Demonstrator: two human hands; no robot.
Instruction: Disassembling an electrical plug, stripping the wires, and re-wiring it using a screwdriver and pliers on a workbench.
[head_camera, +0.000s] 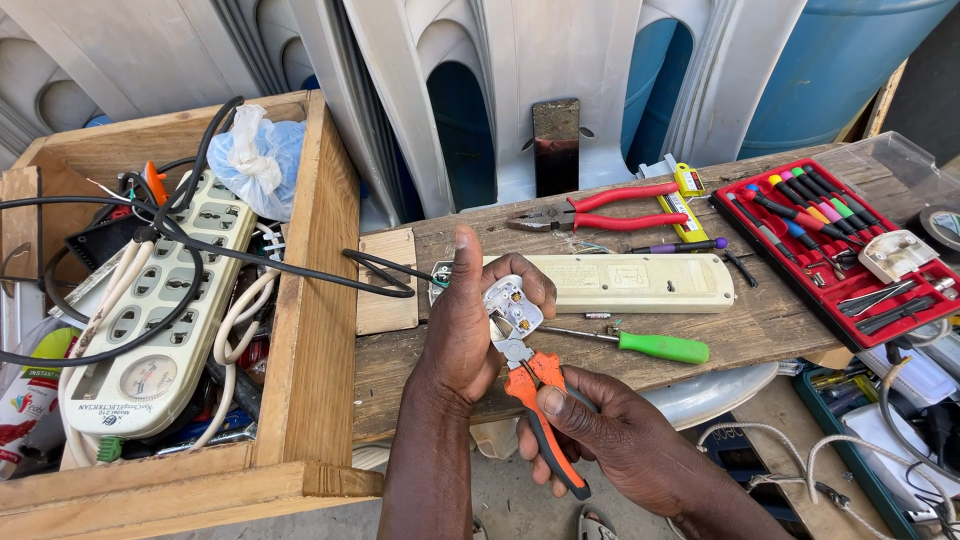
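Bottom centre of the frame, the right hand (600, 425) is wrapped around the orange-handled pliers (540, 410), squeezing so the nose bites into the white plug (512, 310). The left hand (470, 330) pinches that plug just above, thumb up, keeping it steady for the pliers. Just behind, mid-frame on the wooden bench (420, 360), lie a green screwdriver (650, 346) and a cream power strip (625, 282), close enough to grab. Farther right sits a red screwdriver tray (835, 250); left, a wooden crate (310, 300) of cables.
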